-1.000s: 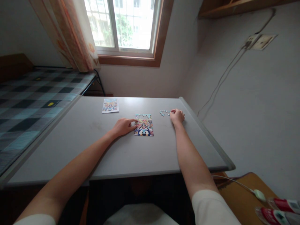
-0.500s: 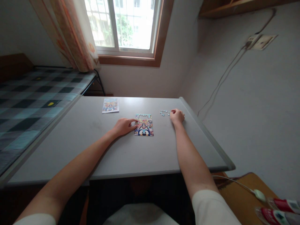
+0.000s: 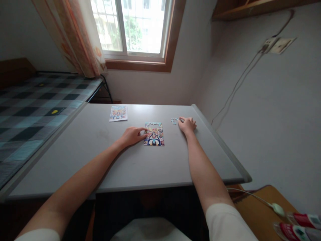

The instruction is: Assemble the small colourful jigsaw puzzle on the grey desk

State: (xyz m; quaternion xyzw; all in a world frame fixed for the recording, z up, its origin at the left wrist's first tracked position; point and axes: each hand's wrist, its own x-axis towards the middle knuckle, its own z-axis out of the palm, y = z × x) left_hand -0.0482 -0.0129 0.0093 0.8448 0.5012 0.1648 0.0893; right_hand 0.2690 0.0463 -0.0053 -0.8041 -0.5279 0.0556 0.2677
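A small colourful jigsaw puzzle (image 3: 153, 134) lies flat on the grey table (image 3: 125, 160). My left hand (image 3: 132, 135) rests on the table with its fingers stretched to the puzzle's left edge, touching it. My right hand (image 3: 187, 124) lies to the right of the puzzle with curled fingers, its fingertips at a small heap of loose puzzle pieces (image 3: 174, 120). Whether a piece is pinched there is too small to tell.
A printed picture card (image 3: 118, 112) lies at the table's far left. A bed with a checked cover (image 3: 30, 110) stands along the left. The wall runs close on the right, with a cable (image 3: 235, 87). A window (image 3: 130, 26) is behind the table.
My right hand has shifted a little to the left, onto the loose pieces. My left hand and the puzzle have stayed where they were.
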